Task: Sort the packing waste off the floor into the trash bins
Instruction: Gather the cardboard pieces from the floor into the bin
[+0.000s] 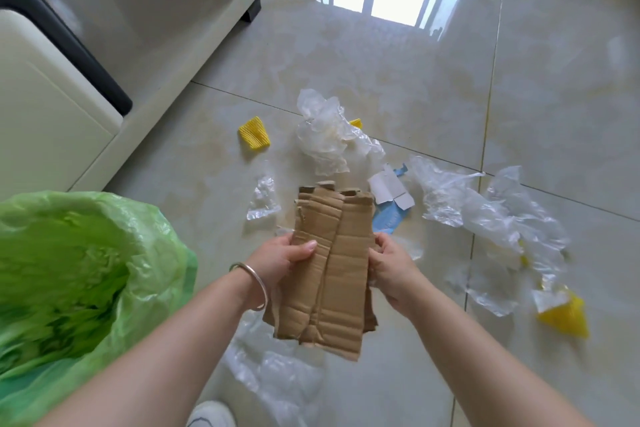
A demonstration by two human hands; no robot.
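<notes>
Both hands, left hand (284, 260) and right hand (391, 267), grip torn cardboard (332, 270) near green-bagged bin (86, 270); plastic wrap (325, 128), 2 yellow pieces still on floor (519, 97).

A home room: glossy floor tiles (450, 45) and a cream cabinet (52, 121).

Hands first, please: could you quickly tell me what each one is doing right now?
Left hand: grips the left edge of the cardboard.
Right hand: grips the cardboard's right edge.
</notes>
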